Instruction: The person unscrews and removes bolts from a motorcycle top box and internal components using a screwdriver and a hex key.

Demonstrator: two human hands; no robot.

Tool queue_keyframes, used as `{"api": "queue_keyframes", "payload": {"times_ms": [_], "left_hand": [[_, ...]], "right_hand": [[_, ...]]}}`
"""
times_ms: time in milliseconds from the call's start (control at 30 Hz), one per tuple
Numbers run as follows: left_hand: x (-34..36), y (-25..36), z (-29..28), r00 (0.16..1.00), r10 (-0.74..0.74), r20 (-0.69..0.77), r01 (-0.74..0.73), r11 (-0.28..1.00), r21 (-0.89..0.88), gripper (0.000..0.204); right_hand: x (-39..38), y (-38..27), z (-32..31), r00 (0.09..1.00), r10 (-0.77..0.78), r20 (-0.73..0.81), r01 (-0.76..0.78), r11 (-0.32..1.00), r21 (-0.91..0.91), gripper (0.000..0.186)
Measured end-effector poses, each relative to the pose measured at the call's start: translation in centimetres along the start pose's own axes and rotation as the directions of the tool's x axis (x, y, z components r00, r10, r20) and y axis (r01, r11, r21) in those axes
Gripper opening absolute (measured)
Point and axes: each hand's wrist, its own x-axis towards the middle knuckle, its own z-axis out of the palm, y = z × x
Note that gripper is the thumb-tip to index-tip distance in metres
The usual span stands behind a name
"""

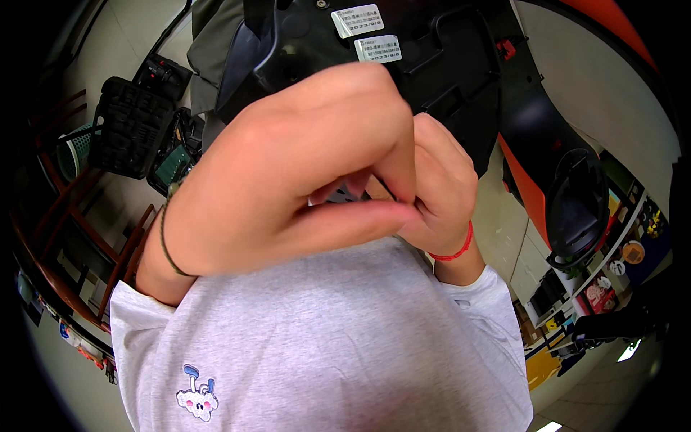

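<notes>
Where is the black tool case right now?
In the head view, the black tool case is at the upper left, just right of the green basket and left of the left hand.

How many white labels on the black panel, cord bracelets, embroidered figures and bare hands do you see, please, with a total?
White labels on the black plastic panel: 2
Cord bracelets, one dark, one red: 2
Embroidered cloud figure: 1
Bare hands, left hand and right hand: 2
Total: 7
</notes>
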Motion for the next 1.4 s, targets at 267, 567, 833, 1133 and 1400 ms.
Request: {"api": "queue_keyframes", "payload": {"times_ms": [267, 567, 833, 1133, 1400], "left_hand": [[0.7, 0.2, 4.7, 0.855, 0.406, -0.322, -0.155, 0.793, 0.589, 0.024], [-0.6, -0.1, 1.8, 0.993, 0.099, -0.060, -0.089, 0.985, 0.149, 0.034], [-0.2, 0.9, 1.3, 0.977, 0.142, -0.157, -0.074, 0.925, 0.372, 0.024], [-0.5, 0.4, 3.3, 0.965, 0.149, -0.217, -0.057, 0.923, 0.381, 0.021], [-0.9, 0.1, 0.9, 0.999, -0.002, -0.034, 0.003, 1.000, 0.030, 0.019]], "right_hand": [[0.2, -1.4, -0.1, 0.981, 0.175, -0.079, -0.164, 0.978, 0.131, 0.014], [-0.5, -1.0, -0.6, 0.985, 0.166, -0.053, -0.162, 0.984, 0.068, 0.020], [0.3, -1.0, -0.4, 0.991, 0.131, -0.037, -0.129, 0.991, 0.047, 0.022], [0.1, -1.0, -0.5, 0.988, 0.136, -0.072, -0.129, 0.987, 0.093, 0.020], [-0.2, -0.5, -0.4, 0.996, 0.080, -0.036, -0.078, 0.995, 0.055, 0.020]]}}
